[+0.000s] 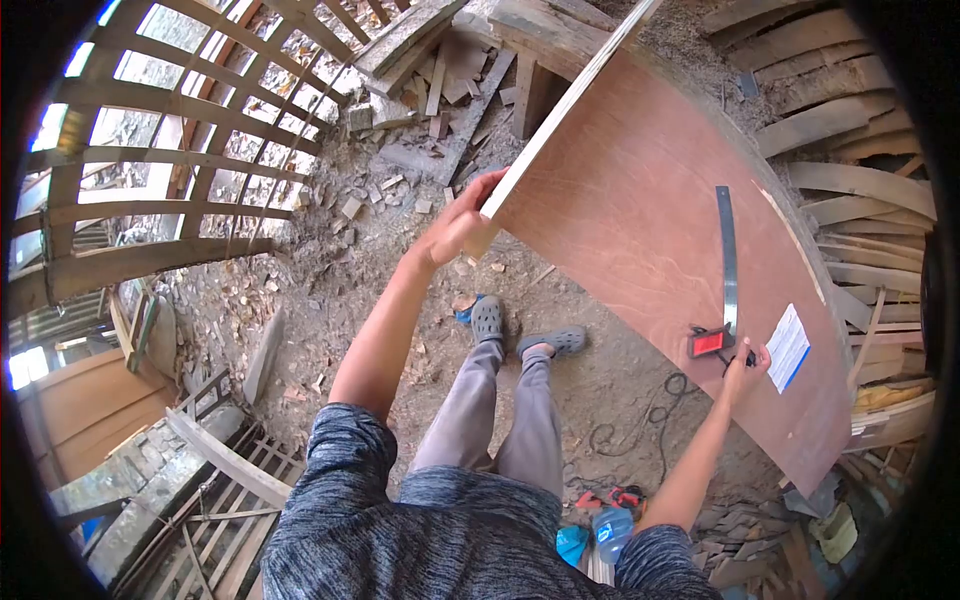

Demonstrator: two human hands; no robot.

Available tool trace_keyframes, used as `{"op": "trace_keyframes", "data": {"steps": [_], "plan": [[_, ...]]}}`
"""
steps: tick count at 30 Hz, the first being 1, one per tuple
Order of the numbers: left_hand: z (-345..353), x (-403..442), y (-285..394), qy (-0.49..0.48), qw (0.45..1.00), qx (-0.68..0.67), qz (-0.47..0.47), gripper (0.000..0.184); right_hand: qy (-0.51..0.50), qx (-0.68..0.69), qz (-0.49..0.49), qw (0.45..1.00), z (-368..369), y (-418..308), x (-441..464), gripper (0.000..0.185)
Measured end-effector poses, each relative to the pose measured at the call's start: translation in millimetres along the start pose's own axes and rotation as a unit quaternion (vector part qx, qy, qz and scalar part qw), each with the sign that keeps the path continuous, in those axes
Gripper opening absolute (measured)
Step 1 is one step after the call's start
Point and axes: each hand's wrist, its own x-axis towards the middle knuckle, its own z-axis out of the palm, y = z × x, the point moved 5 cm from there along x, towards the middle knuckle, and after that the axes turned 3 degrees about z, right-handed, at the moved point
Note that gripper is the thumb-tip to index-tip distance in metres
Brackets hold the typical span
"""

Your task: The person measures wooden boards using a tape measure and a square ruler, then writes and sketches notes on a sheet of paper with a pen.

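Note:
My left hand is closed around the near end of a pale wooden strip, which runs along the left edge of a reddish plywood sheet. Over the plywood's right part, my right hand is closed on a small red and black block; the fingers partly hide the grip. A dark metal ruler with a hole at its far end extends away from this block, and whether the two are joined I cannot tell. A printed paper label lies on the plywood just right of that hand.
A curved slatted wooden frame rises at the left, with curved ribs at the right. Wood offcuts and chips litter the dirt. A black cable, red tool and plastic bottle are near my feet.

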Motion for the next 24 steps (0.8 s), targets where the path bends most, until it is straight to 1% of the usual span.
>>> {"op": "trace_keyframes", "data": {"steps": [1, 2, 4, 5, 7, 8, 9, 11, 14, 15, 18, 19, 20, 21, 22, 24], "plan": [[1.4, 0.0, 1.7, -0.008, 1.0, 0.024, 0.016, 0.09, 0.009, -0.01, 0.002, 1.0, -6.5, 5.9, -3.8, 0.057], [0.7, -0.3, 0.9, -0.02, 0.998, 0.054, 0.002, 0.09, 0.018, -0.021, 0.004, 1.0, -11.9, 10.7, -5.9, 0.057], [-2.8, -2.6, -0.3, -0.041, 0.993, 0.111, -0.026, 0.093, 0.015, 0.102, 0.009, 0.995, -15.0, 9.1, -23.7, 0.046], [-3.1, -1.9, 0.9, -0.037, 0.991, 0.12, -0.034, 0.092, 0.013, 0.163, 0.01, 0.987, -16.4, 8.1, -30.4, 0.04], [-3.6, 0.0, 1.7, -0.03, 0.989, 0.136, -0.052, 0.091, -0.061, 0.197, 0.066, 0.976, -15.2, 11.0, -36.4, 0.038], [-3.4, 1.1, 3.5, -0.031, 0.986, 0.155, -0.042, 0.091, -0.097, 0.213, 0.095, 0.968, -14.8, 14.3, -39.3, 0.037], [-4.0, 2.1, 6.0, -0.032, 0.984, 0.175, -0.031, 0.09, -0.142, 0.27, 0.147, 0.941, -14.3, 18.1, -41.5, 0.036], [-6.1, 3.9, 9.5, -0.038, 0.977, 0.21, -0.01, 0.089, -0.227, 0.38, 0.246, 0.862, -16.5, 7.8, -48.2, 0.035], [-6.0, 5.1, 9.4, -0.027, 0.966, 0.256, 0.028, 0.089, -0.354, 0.506, 0.295, 0.729, -15.5, -25.0, -60.7, 0.039], [-6.1, 5.4, 8.2, -0.024, 0.967, 0.252, 0.027, 0.088, -0.374, 0.539, 0.292, 0.696, -13.8, -30.2, -61.4, 0.04], [-5.6, 5.2, 3.5, -0.016, 0.968, 0.248, 0.021, 0.088, -0.381, 0.558, 0.259, 0.69, -16.2, -40.9, -58.5, 0.04], [-6.6, 4.8, -1.8, -0.012, 0.968, 0.251, 0.02, 0.088, -0.361, 0.576, 0.245, 0.691, -17.7, -45.6, -56.8, 0.039], [-5.9, 4.6, -0.5, -0.007, 0.967, 0.252, 0.018, 0.088, -0.359, 0.544, 0.244, 0.718, -16.4, -42.5, -51.3, 0.038], [-7.1, 3.6, -0.8, -0.006, 0.957, 0.289, -0.005, 0.088, -0.355, 0.51, 0.244, 0.744, -17.2, -39.4, -43.0, 0.038], [-8.0, 3.4, -1.2, -0.008, 0.957, 0.289, -0.018, 0.087, -0.349, 0.474, 0.244, 0.771, -20.7, -35.3, -35.9, 0.038], [-8.4, 4.3, -5.2, -0.013, 0.958, 0.284, -0.041, 0.086, -0.343, 0.482, 0.224, 0.775, -27.5, -43.7, -26.9, 0.038]]}}
